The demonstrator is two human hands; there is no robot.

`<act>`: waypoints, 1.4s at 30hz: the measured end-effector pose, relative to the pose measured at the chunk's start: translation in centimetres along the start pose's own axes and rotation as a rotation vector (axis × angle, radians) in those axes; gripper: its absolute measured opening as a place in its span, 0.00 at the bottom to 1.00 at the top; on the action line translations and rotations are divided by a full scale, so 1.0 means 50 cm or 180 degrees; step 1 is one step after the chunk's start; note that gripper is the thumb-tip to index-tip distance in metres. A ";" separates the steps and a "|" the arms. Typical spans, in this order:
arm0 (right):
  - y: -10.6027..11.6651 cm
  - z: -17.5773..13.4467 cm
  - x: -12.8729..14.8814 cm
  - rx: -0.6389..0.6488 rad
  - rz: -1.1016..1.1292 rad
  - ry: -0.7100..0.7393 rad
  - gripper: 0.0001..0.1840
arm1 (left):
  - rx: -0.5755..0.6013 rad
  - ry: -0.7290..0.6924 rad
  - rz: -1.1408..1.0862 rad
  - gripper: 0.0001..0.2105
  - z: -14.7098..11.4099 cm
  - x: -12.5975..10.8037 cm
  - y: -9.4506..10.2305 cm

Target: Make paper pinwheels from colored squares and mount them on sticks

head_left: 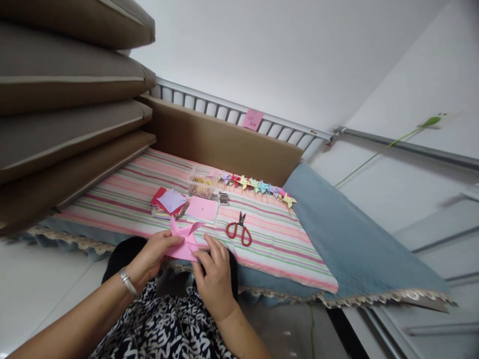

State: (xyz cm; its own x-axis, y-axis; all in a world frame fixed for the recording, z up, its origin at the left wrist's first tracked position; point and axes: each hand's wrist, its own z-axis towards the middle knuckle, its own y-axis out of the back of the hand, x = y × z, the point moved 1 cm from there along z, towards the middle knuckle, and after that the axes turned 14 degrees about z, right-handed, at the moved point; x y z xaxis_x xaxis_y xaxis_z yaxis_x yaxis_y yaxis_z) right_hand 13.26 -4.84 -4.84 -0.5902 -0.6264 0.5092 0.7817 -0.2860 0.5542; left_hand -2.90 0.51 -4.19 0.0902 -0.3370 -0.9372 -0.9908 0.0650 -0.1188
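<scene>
A pink paper pinwheel (pixel 186 232), with some of its points folded inward, is held just over the front edge of the striped cloth. My left hand (pixel 157 251) pinches it, thumb on top near the centre. My right hand (pixel 214 269) has its thumb and fingers curled at the pinwheel's right edge, gripping a corner. Just beyond lie a pile of coloured paper squares (pixel 172 201) and a stack topped by a pink square (pixel 202 208) with a small dark mark in the middle. Red-handled scissors (pixel 239 230) rest to the right, blades pointing away.
A clear box of thin wooden sticks (pixel 202 185) stands behind the papers, beside a small metallic item (pixel 223 198). Several finished pinwheels (pixel 264 186) line the back right. Stacked cushions (pixel 75 85) rise at left; a brown board (pixel 220 134) stands along the back.
</scene>
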 end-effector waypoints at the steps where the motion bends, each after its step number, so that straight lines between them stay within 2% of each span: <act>1: 0.000 0.000 0.001 -0.0030 0.0019 0.0045 0.10 | 0.0012 -0.0014 0.0014 0.13 -0.001 0.000 -0.001; 5: 0.008 0.009 0.004 0.0013 0.0146 0.0022 0.09 | 0.0057 -0.0041 0.0120 0.13 -0.003 -0.001 -0.006; 11: 0.027 0.034 0.015 0.0285 0.0172 -0.0554 0.07 | 0.0025 -0.0027 0.0340 0.13 -0.002 0.003 -0.019; 16: 0.022 0.038 0.022 0.0341 0.0020 -0.0773 0.05 | 0.0068 -0.0074 0.0571 0.13 -0.007 0.010 -0.030; 21: 0.022 0.037 0.021 0.0365 -0.0026 -0.0862 0.05 | 0.0109 -0.0120 0.0657 0.13 -0.009 0.010 -0.030; 29: 0.031 0.035 0.025 0.0654 -0.0053 -0.0858 0.07 | -0.0032 -0.0135 0.0733 0.14 0.002 0.011 -0.022; 42: 0.015 0.048 0.003 0.0483 -0.0006 -0.0755 0.05 | 0.0168 -0.0224 0.0820 0.14 0.004 0.023 -0.028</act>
State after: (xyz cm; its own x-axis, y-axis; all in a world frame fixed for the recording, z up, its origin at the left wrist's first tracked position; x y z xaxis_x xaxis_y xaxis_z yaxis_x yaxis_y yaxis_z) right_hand 13.29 -3.42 -2.77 -0.6362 -0.4336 0.6381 0.7521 -0.1639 0.6384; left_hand -1.37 0.24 -5.16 -0.1556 -0.2370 -0.9590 -0.9755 0.1895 0.1114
